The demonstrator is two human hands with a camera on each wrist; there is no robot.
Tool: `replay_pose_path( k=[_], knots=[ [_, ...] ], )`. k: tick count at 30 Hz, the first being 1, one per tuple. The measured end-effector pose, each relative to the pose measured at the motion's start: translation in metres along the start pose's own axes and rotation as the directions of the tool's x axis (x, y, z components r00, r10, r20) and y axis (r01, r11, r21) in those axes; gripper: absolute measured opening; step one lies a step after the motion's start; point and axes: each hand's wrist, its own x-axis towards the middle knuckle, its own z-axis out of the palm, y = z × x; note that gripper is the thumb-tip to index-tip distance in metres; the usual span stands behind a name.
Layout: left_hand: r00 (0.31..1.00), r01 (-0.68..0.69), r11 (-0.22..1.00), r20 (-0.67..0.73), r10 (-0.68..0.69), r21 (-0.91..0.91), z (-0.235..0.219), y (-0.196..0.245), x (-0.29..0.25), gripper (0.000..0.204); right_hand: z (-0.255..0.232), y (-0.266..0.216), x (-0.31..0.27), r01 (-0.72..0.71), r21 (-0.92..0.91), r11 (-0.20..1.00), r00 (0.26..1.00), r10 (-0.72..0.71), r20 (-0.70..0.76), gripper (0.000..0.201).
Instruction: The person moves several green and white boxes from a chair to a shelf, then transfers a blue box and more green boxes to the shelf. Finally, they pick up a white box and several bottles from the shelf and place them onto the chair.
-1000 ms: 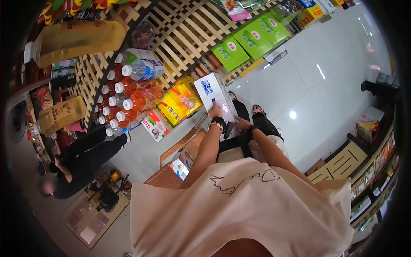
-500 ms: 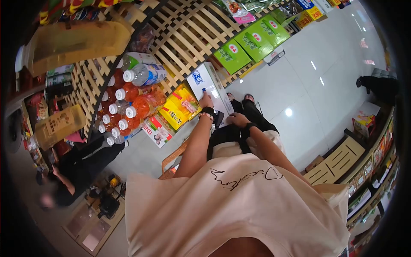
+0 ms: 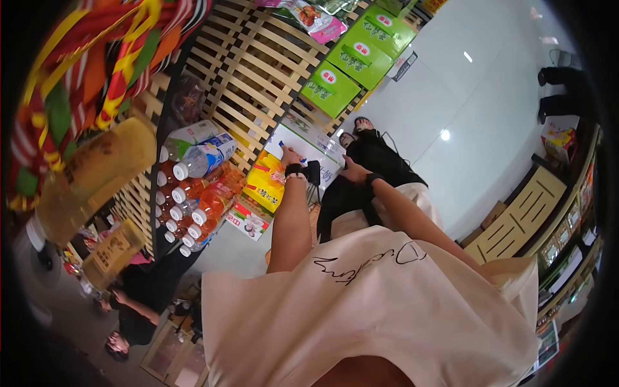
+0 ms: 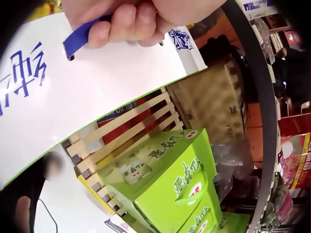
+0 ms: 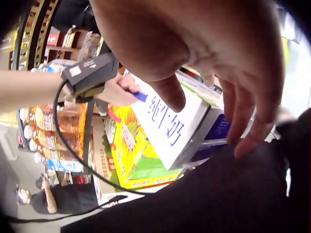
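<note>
A long white milk carton [image 4: 97,87] with blue lettering is held out in front of me. My left hand [image 3: 293,157] has its fingers curled round the blue strap handle [image 4: 79,42] on the carton's top. At the carton's near end is my right hand [image 3: 353,170]. In the right wrist view its thumb [image 5: 170,92] lies over the top face, while the fingers reach loosely down along the side. Next to the carton a yellow package [image 3: 263,184] stands low by the rack, partly overlapped by it.
The slatted wooden rack [image 3: 238,87] runs along the left, with green boxes [image 3: 332,89] at its edge. Several drink bottles [image 3: 213,200] stand nearer, beside a large bottle of yellowish liquid [image 3: 97,184]. A person in black [image 3: 138,303] stands at left; another person's legs [image 3: 561,97] show at right.
The milk carton has moved in toward the rack and now overlaps the yellow package. Both hands have gone with it. The head view has shifted, bringing colourful ribbons into the upper left.
</note>
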Motion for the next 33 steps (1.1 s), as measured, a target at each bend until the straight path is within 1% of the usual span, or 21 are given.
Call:
replay_pose_path(
  k=[1, 3, 5, 8, 11, 12, 13, 15, 16, 18, 19, 20, 21, 22, 23, 24, 25, 26, 27, 28, 33],
  knots=[
    [1.000, 0.015, 1.000, -0.011, -0.015, -0.001, 0.003, 0.006, 0.003, 0.037, 0.003, -0.005, 0.000, -0.008, 0.017, 1.000, 1.000, 0.008, 0.000, 0.063],
    [0.998, 0.041, 0.999, -0.039, -0.043, -0.029, 0.009, 0.018, 0.012, 0.036, 0.006, -0.015, 0.001, 0.037, -0.189, 0.981, 0.992, -0.013, 0.127, 0.063],
    [0.998, 0.043, 0.999, -0.051, -0.043, -0.006, 0.011, 0.022, 0.029, 0.034, 0.005, -0.024, 0.005, 0.031, -0.179, 0.983, 0.992, -0.009, 0.125, 0.061],
    [1.000, -0.008, 0.998, -0.017, 0.007, -0.060, 0.008, 0.026, 0.042, 0.027, -0.002, -0.017, 0.013, 0.162, -0.200, 0.966, 0.983, -0.140, 0.119, 0.058],
    [0.985, -0.148, 0.975, 0.061, 0.160, -0.167, 0.005, 0.025, 0.063, 0.020, -0.005, -0.013, 0.032, 0.189, -0.159, 0.969, 0.978, -0.171, 0.118, 0.056],
    [0.965, -0.223, 0.946, 0.082, 0.248, -0.233, 0.001, 0.019, 0.076, 0.018, -0.013, -0.023, 0.021, 0.224, -0.233, 0.946, 0.973, -0.204, 0.105, 0.056],
    [0.967, -0.249, 0.923, -0.020, 0.254, -0.294, 0.010, 0.033, 0.039, 0.014, -0.014, -0.025, 0.023, 0.231, -0.231, 0.945, 0.971, -0.210, 0.110, 0.056],
    [0.947, -0.303, 0.882, -0.013, 0.320, -0.362, -0.005, -0.013, 0.138, 0.010, -0.020, -0.029, 0.022, 0.167, -0.311, 0.936, 0.984, -0.136, 0.118, 0.055],
    [0.948, -0.301, 0.878, -0.017, 0.318, -0.373, 0.000, 0.004, 0.102, 0.010, -0.025, -0.026, 0.023, 0.166, -0.348, 0.923, 0.984, -0.133, 0.115, 0.052],
    [0.975, -0.223, 0.969, -0.006, 0.223, -0.109, 0.005, 0.038, 0.029, 0.012, -0.040, -0.014, 0.027, 0.176, -0.385, 0.906, 0.984, -0.154, 0.086, 0.047],
    [0.975, -0.223, 0.967, -0.008, 0.223, -0.124, 0.003, 0.030, 0.045, 0.012, -0.050, -0.008, 0.029, 0.181, -0.409, 0.894, 0.983, -0.175, 0.052, 0.042],
    [0.980, -0.178, 0.972, 0.058, 0.189, -0.156, 0.000, 0.023, 0.061, 0.011, -0.062, -0.003, 0.033, 0.187, -0.421, 0.887, 0.982, -0.180, 0.055, 0.042],
    [0.980, -0.132, 0.974, 0.123, 0.157, -0.184, -0.003, 0.018, 0.073, 0.012, -0.073, 0.001, 0.036, 0.088, -0.376, 0.922, 0.994, -0.103, -0.020, 0.037],
    [0.966, -0.256, 0.964, 0.020, 0.258, -0.070, 0.003, 0.048, 0.008, 0.018, -0.081, 0.005, 0.041, -0.008, -0.319, 0.948, 0.996, -0.021, -0.089, 0.033],
    [0.965, -0.259, 0.963, 0.016, 0.261, -0.077, 0.006, 0.048, 0.008, 0.018, -0.089, 0.006, 0.047, -0.002, -0.324, 0.946, 0.996, -0.027, -0.086, 0.033],
    [0.899, -0.427, 0.904, -0.117, 0.422, -0.018, 0.008, 0.047, 0.012, 0.015, -0.097, 0.002, 0.051, -0.049, -0.196, 0.979, 0.985, 0.015, -0.171, 0.030],
    [0.790, -0.568, 0.820, -0.237, 0.566, 0.063, 0.009, 0.045, 0.016, 0.013, -0.101, -0.002, 0.054, -0.088, -0.062, 0.994, 0.966, 0.070, -0.248, 0.029],
    [0.761, -0.586, 0.804, -0.275, 0.588, 0.098, 0.010, 0.043, 0.020, 0.013, -0.104, -0.004, 0.055, -0.085, -0.074, 0.994, 0.968, 0.065, -0.243, 0.029],
    [0.845, -0.486, 0.871, -0.215, 0.489, 0.073, 0.006, 0.044, 0.023, 0.013, -0.107, -0.013, 0.053, -0.075, -0.036, 0.997, 0.958, 0.062, -0.282, 0.029],
    [0.897, -0.403, 0.913, -0.168, 0.408, 0.062, 0.005, 0.045, 0.026, 0.014, -0.110, -0.025, 0.052, -0.058, 0.000, 0.998, 0.946, 0.055, -0.320, 0.030],
    [0.949, -0.287, 0.954, -0.110, 0.296, 0.089, 0.015, 0.045, 0.035, 0.016, -0.107, -0.048, 0.048, -0.072, -0.077, 0.994, 0.971, 0.052, -0.235, 0.032]
  ],
)
